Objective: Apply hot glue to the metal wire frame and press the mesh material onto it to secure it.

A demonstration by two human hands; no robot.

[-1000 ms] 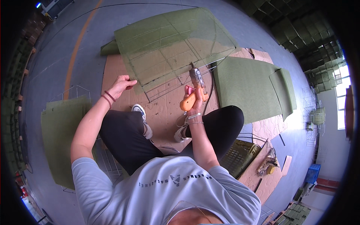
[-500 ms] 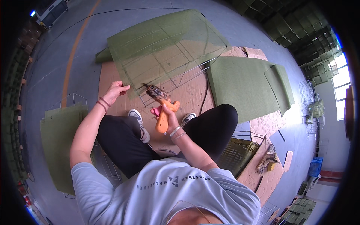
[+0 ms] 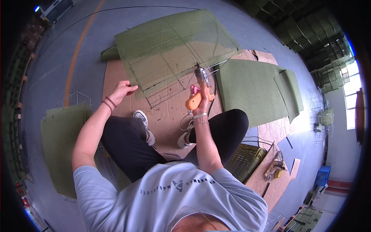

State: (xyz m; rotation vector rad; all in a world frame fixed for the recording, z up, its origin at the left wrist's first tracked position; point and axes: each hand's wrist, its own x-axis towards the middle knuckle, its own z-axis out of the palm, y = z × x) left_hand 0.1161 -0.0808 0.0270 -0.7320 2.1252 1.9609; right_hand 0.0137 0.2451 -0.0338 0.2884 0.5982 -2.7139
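We see a person sitting on a brown board (image 3: 170, 116) on the floor, working on a wire frame (image 3: 174, 83) covered with green mesh (image 3: 170, 46). The right hand (image 3: 199, 97) is closed around the orange handle of a glue gun (image 3: 198, 89), fingers wrapped tight, with the metal nozzle pointing up at the mesh's near edge, close to its right corner. The left hand (image 3: 123, 89) rests at the left end of that same edge; its fingers are curled onto the mesh, though we cannot tell whether they pinch it or only press it down.

As far as we can judge, the mesh already lies flat over most of the frame, while a strip of bare wire shows below its near edge, so that edge looks unfinished. Finished-looking green panels (image 3: 251, 89) lie just to the right, and another stack (image 3: 63, 147) sits to the left by the knee. A yellow crate (image 3: 245, 160) stands beside the right leg.

Compared with half a second ago, the glue gun has moved from the middle of the near edge, where it lay tilted to the left, out to the right and now stands more upright. The left hand has stayed at its corner.
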